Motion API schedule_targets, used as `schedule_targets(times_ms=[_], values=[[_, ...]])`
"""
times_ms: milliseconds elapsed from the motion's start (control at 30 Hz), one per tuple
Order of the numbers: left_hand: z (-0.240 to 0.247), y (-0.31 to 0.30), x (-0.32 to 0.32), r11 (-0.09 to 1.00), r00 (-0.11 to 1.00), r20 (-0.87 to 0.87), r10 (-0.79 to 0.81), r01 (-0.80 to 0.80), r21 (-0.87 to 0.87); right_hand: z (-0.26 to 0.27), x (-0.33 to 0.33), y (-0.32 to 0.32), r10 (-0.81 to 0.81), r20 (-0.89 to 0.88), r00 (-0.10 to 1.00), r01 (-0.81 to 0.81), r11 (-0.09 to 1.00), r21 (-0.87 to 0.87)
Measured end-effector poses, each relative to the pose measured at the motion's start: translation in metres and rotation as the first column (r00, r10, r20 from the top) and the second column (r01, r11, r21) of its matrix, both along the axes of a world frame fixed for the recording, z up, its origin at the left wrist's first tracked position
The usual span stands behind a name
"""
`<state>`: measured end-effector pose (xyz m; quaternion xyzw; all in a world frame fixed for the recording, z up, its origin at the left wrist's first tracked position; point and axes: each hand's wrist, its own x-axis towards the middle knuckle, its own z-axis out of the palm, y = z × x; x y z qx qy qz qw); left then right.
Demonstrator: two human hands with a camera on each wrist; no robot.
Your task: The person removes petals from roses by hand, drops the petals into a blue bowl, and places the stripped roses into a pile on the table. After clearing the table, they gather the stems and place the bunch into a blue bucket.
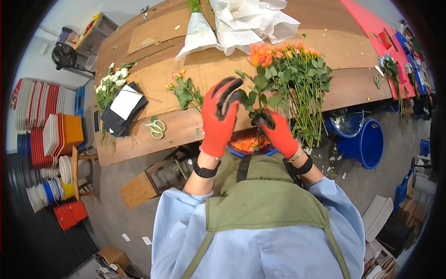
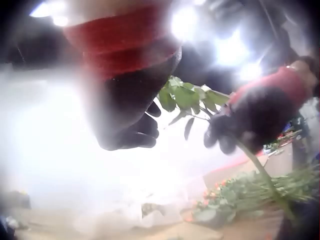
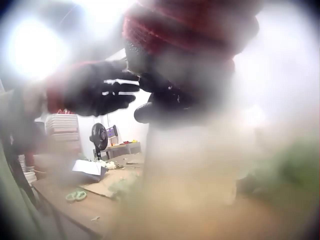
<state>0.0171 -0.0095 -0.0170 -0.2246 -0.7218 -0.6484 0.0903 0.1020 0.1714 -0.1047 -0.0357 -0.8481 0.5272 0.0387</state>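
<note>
My right hand (image 1: 281, 134), in a red glove with black palm and fingers, grips the stem of an orange rose (image 1: 260, 56) over the table's front edge. The rose stands upright, bloom at the top, with green leaves (image 2: 186, 96) along its stem. My left hand (image 1: 218, 124), gloved alike, is raised just left of those leaves. In the right wrist view its fingers (image 3: 117, 95) are stretched out and slightly spread, holding nothing. Below the hands, a blue tub (image 1: 236, 152) contains orange petals.
A pile of orange roses (image 1: 302, 79) lies right of the hands, a smaller orange bunch (image 1: 186, 93) to the left. Green-handled scissors (image 1: 157, 129), dark sheets (image 1: 121, 122) and white flowers (image 1: 111, 80) are farther left. White wrapping paper (image 1: 246, 25) lies behind. Blue buckets (image 1: 367, 144) stand right.
</note>
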Motion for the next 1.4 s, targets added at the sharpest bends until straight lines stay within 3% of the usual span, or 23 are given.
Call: schedule_targets(times_ms=[100, 200, 267, 300, 333, 400, 467, 500, 567, 600, 667, 733, 767, 833, 967, 1033, 1100, 1167, 1233, 1267, 1333, 1367, 1400], values=[[0.008, 0.015, -0.003, 0.997, 0.997, 0.043, -0.061, 0.058, 0.058, -0.02, 0.008, 0.002, 0.002, -0.094, 0.996, 0.011, 0.99, 0.137], [0.008, 0.022, 0.0, 0.953, 0.887, 0.409, -0.215, 0.1, 0.285, -0.02, 0.011, 0.006, 0.109, -0.149, 0.983, -0.06, 0.952, 0.3], [0.009, 0.023, 0.007, 0.939, 0.852, 0.458, -0.254, 0.104, 0.328, 0.026, 0.013, 0.004, 0.163, 0.221, 0.962, -0.195, 0.972, 0.132], [0.01, 0.023, 0.011, 0.923, 0.813, 0.504, -0.291, 0.102, 0.37, 0.036, 0.015, 0.007, 0.156, 0.225, 0.962, -0.189, 0.973, 0.13], [0.012, 0.024, 0.016, 0.923, 0.81, 0.506, -0.296, 0.106, 0.371, 0.045, 0.016, 0.011, 0.261, 0.278, 0.925, -0.301, 0.947, 0.115], [0.018, 0.026, 0.023, 0.911, 0.787, 0.575, -0.223, -0.041, 0.409, 0.045, 0.019, 0.019, 0.359, 0.33, 0.873, -0.409, 0.908, 0.093], [0.012, 0.025, 0.022, 0.908, 0.818, 0.539, -0.202, -0.049, 0.415, 0.038, 0.022, 0.031, 0.195, 0.318, 0.928, -0.094, 0.947, -0.307], [0.011, 0.023, 0.023, 0.906, 0.845, 0.504, -0.178, -0.059, 0.42, 0.039, 0.021, 0.034, 0.196, 0.32, 0.927, -0.095, 0.947, -0.307], [0.012, 0.021, 0.025, 0.929, 0.861, 0.488, -0.141, -0.055, 0.366, 0.045, 0.019, 0.041, -0.126, 0.128, 0.984, 0.15, 0.967, -0.204], [0.013, 0.021, 0.026, 0.949, 0.877, 0.468, -0.108, -0.048, 0.311, 0.059, 0.018, 0.04, -0.131, 0.133, 0.983, 0.156, 0.967, -0.203], [0.007, 0.025, 0.03, 0.93, 0.877, 0.453, -0.157, -0.023, 0.367, 0.103, 0.012, 0.029, -0.231, -0.022, 0.973, 0.197, 0.871, -0.45], [-0.002, 0.03, 0.033, 0.906, 0.876, 0.434, -0.21, 0.008, 0.423, 0.128, 0.01, 0.014, -0.231, -0.13, 0.964, 0.155, 0.888, -0.432], [-0.008, 0.032, 0.034, 0.946, 0.917, 0.374, -0.139, 0.012, 0.325, 0.135, 0.009, 0.007, -0.215, -0.24, 0.947, 0.102, 0.907, -0.409], [-0.012, 0.034, 0.037, 0.975, 0.95, 0.304, -0.076, 0.006, 0.224, 0.138, 0.007, -0.003, -0.209, -0.254, 0.944, 0.13, 0.946, -0.298], [-0.012, 0.037, 0.045, 0.976, 0.954, 0.289, -0.077, 0.013, 0.216, 0.138, 0.009, -0.026, -0.384, -0.153, 0.91, 0.244, 0.798, -0.551], [-0.01, 0.04, 0.048, 0.97, 0.956, 0.277, -0.099, 0.031, 0.243, 0.136, 0.011, -0.028, -0.436, -0.08, 0.896, 0.249, 0.646, -0.722], [-0.008, 0.042, 0.053, 0.914, 0.885, 0.433, -0.174, -0.019, 0.406, 0.127, 0.011, -0.023, -0.414, -0.08, 0.907, 0.234, 0.653, -0.72], [-0.001, 0.041, 0.055, 0.916, 0.868, 0.461, -0.185, -0.018, 0.4, 0.119, 0.008, -0.022, -0.393, -0.08, 0.916, 0.22, 0.659, -0.72], [0.001, 0.039, 0.055, 0.919, 0.85, 0.489, -0.195, -0.015, 0.394, 0.114, 0.002, -0.025, -0.432, 0.013, 0.902, 0.183, 0.354, -0.917], [0.001, 0.038, 0.056, 0.909, 0.834, 0.511, -0.209, -0.027, 0.417, 0.113, -0.001, -0.021, -0.434, 0.014, 0.901, 0.184, 0.353, -0.917], [0.004, 0.037, 0.056, 0.898, 0.816, 0.533, -0.224, -0.04, 0.439, 0.11, -0.002, -0.009, -0.312, 0.161, 0.936, 0.222, 0.169, -0.96], [0.008, 0.036, 0.054, 0.88, 0.819, 0.517, -0.247, -0.034, 0.474, 0.11, 0.001, -0.002, -0.31, 0.16, 0.937, 0.22, 0.17, -0.961], [0.011, 0.035, 0.053, 0.861, 0.824, 0.5, -0.267, -0.029, 0.509, 0.109, 0.005, 0.006, -0.265, 0.119, 0.957, 0.21, 0.349, -0.913]])
